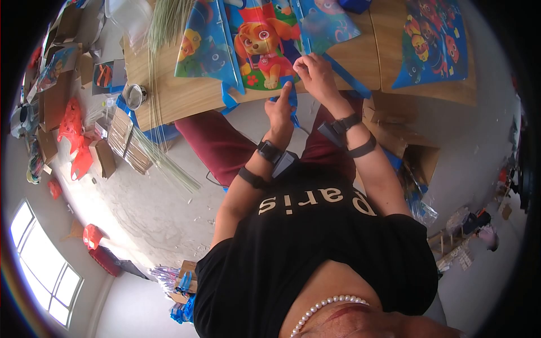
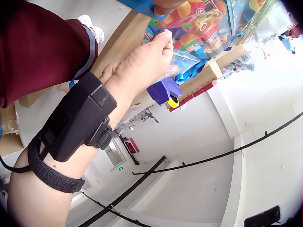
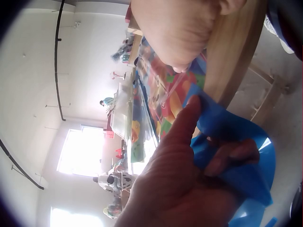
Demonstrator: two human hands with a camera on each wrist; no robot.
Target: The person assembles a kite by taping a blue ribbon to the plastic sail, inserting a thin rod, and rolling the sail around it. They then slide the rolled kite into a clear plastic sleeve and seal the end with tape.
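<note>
A bright plastic sheet (image 1: 262,48), printed with a cartoon puppy and shaped like a kite, lies on the wooden table (image 1: 163,104). My left hand (image 1: 278,115) is at its near edge, holding a blue plastic strip (image 3: 251,130). In the right wrist view the left hand (image 3: 175,182) has one finger stretched along the strip and others curled about it. My right hand (image 1: 319,80) sits just over the sheet's lower right part, thumb and fingertips drawn together. The left wrist view shows that right hand (image 2: 144,64) from the side; nothing shows between its fingertips.
Another printed sheet (image 1: 434,48) lies on the table's right part. Thin pale rods (image 1: 169,28) hang over the left edge, near a metal tin (image 1: 135,96). Blue strips (image 1: 346,76) trail off the table. Cardboard boxes (image 1: 414,152) and red bags (image 1: 72,132) stand on the floor.
</note>
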